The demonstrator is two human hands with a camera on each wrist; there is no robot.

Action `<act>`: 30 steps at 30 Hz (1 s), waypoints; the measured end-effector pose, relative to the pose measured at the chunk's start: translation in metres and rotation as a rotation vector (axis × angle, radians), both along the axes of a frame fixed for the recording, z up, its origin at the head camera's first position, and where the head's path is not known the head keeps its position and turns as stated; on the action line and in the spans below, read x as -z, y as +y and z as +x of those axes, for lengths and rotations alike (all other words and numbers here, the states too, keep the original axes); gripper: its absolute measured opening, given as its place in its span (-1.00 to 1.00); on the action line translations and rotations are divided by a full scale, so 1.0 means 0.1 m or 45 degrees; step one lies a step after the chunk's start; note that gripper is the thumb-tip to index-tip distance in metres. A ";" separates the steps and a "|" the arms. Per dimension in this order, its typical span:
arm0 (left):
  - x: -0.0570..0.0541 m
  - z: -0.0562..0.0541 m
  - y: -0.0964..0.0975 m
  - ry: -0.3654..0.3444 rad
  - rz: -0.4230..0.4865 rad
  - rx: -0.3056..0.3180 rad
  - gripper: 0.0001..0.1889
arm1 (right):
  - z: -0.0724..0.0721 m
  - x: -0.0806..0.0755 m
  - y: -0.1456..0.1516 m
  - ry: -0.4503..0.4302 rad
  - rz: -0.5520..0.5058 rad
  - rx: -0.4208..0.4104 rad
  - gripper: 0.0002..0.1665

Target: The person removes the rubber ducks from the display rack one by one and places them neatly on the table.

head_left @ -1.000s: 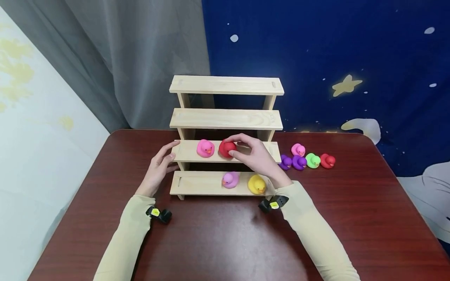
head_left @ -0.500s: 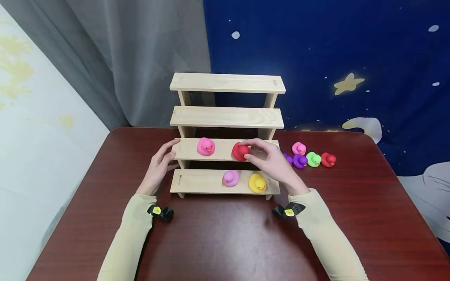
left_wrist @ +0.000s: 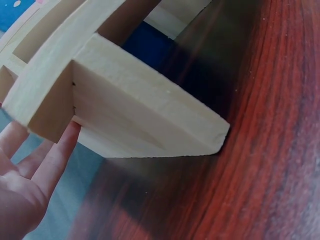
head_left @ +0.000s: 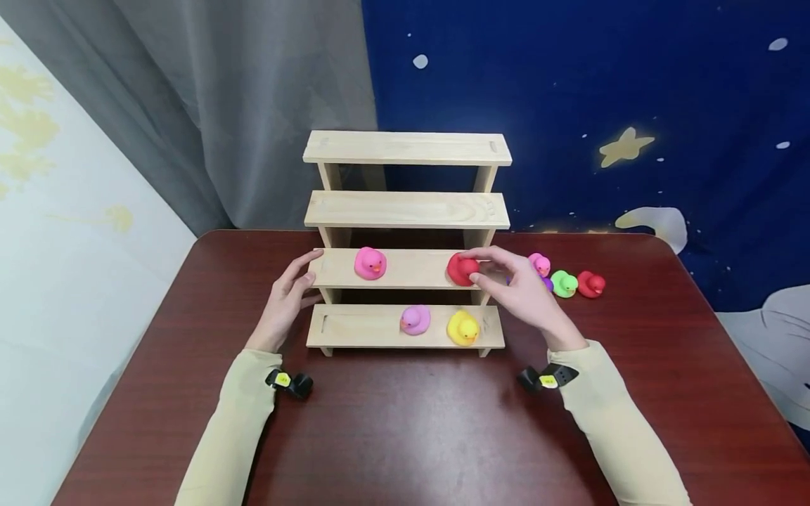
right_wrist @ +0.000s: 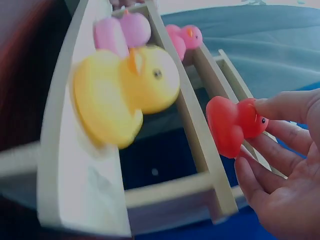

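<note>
My right hand (head_left: 515,284) pinches a red rubber duck (head_left: 463,270) between thumb and fingers, at the right part of the stepped wooden rack's (head_left: 405,209) second tier from the bottom. The right wrist view shows the thumb on the red duck's (right_wrist: 227,125) head side. My left hand (head_left: 285,302) touches the left end of that tier; in the left wrist view its fingers lie fairly straight against the end and underside. A pink duck (head_left: 370,263) sits left on the same tier. A light purple duck (head_left: 415,320) and a yellow duck (head_left: 463,328) sit on the bottom tier.
On the dark red table (head_left: 405,422), right of the rack, stand a green duck (head_left: 564,284), another red duck (head_left: 591,284), a small pink duck (head_left: 539,264) and purple ducks largely hidden by my right hand. Grey and blue curtains (head_left: 538,105) hang close behind.
My right hand has slid the red duck rightward along the second tier, away from the pink duck. The left hand has stayed at the rack's left end.
</note>
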State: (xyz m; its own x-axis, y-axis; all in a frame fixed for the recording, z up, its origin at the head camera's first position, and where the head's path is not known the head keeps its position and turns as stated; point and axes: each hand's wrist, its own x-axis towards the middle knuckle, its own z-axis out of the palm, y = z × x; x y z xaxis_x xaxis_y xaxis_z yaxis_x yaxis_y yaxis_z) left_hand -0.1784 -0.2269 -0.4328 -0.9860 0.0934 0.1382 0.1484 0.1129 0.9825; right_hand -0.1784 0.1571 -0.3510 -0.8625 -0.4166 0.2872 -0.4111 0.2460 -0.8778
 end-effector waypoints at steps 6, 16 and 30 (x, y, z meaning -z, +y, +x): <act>0.00 0.00 0.00 0.002 -0.013 -0.005 -0.55 | 0.08 -0.21 0.09 0.051 0.065 0.068 -0.63; 0.00 0.01 0.00 -0.001 -0.032 -0.010 -0.56 | 0.03 -0.02 0.37 0.071 0.080 0.155 -0.62; -0.01 0.01 0.00 -0.004 -0.035 -0.012 -0.56 | 0.01 0.15 0.70 0.068 0.094 0.257 -0.59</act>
